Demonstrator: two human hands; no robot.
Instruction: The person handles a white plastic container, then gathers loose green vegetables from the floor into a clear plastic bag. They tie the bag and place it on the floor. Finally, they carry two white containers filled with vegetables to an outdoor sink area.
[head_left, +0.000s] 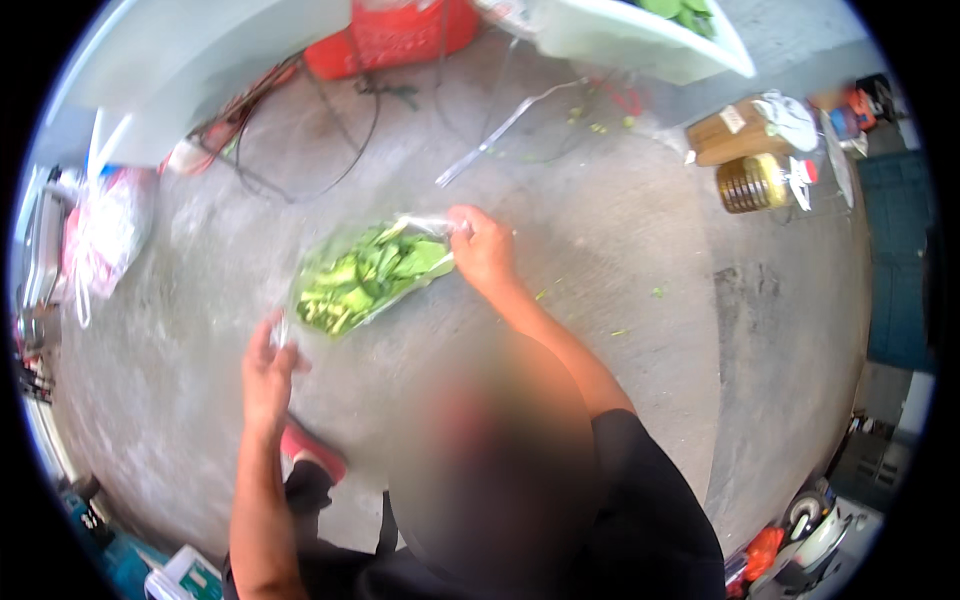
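A clear plastic bag full of green leafy vegetables hangs over the concrete floor, stretched between my two hands. My right hand pinches the bag's upper right end. My left hand grips the lower left corner of the plastic. The greens lie with their cut stems toward my left hand.
A white tub with more greens stands at the top. A red crate and black cables lie behind. A brown box and a round yellow tin sit at right. White plastic bags lie at left. Green scraps dot the floor.
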